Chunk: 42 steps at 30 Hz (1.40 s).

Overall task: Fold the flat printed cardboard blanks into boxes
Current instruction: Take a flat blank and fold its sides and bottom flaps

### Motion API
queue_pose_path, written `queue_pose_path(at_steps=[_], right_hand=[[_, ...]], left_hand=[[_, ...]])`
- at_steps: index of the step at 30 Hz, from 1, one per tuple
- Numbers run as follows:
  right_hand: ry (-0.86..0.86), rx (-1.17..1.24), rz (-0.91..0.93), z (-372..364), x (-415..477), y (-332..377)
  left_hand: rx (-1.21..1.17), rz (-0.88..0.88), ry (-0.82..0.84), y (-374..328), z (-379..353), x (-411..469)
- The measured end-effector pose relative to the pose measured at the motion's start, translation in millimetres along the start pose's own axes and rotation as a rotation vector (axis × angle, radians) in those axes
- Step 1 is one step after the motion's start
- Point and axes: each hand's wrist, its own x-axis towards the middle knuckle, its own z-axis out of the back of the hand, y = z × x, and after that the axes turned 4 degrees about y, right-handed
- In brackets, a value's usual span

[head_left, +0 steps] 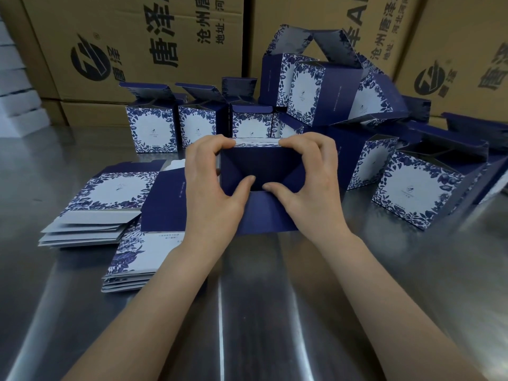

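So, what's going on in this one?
A person is folding a dark blue box at a steel table. The left hand and right hand both grip it, fingers curled over its far edge, thumbs pressing the end flaps inward. Stacks of flat blanks lie to the left. Folded boxes with open top flaps stand behind and to the right, in front of brown cartons.
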Motion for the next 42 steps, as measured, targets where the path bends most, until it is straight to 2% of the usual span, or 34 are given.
queue_pose_path(at_steps=[15, 21, 32, 34, 37, 40, 42], right_hand=[[0.069, 0.136, -0.037, 6.3, 0.1, -1.1], [0.149, 0.263, -0.216, 3.0, -1.7, 2.6], [-0.055, 0.418, -0.453, -0.3, 1.0, -2.8], [-0.082, 0.466, -0.487, 0.9, 1.6, -3.3], [-0.155, 0.61, -0.566, 4.6, 4.4, -7.0], [-0.228, 0.957, -0.621, 10.7, 10.3, -13.6], [-0.245, 1.209, -0.668, 11.0, 12.2, -17.2]], left_hand=[[-0.143, 0.087, 0.145, 4.0, 1.1, -2.8], [-0.219, 0.049, 0.222, 1.4, 0.3, -4.4], [-0.324, -0.037, 0.429, -15.0, -9.0, -13.9], [-0.312, -0.055, 0.387, -13.4, -8.6, -13.9], [-0.224, -0.029, 0.144, -6.9, -6.7, -11.7], [-0.211, 0.134, -0.134, 1.4, -4.3, -6.6], [-0.268, 0.317, -0.247, 6.5, -2.0, -1.6]])
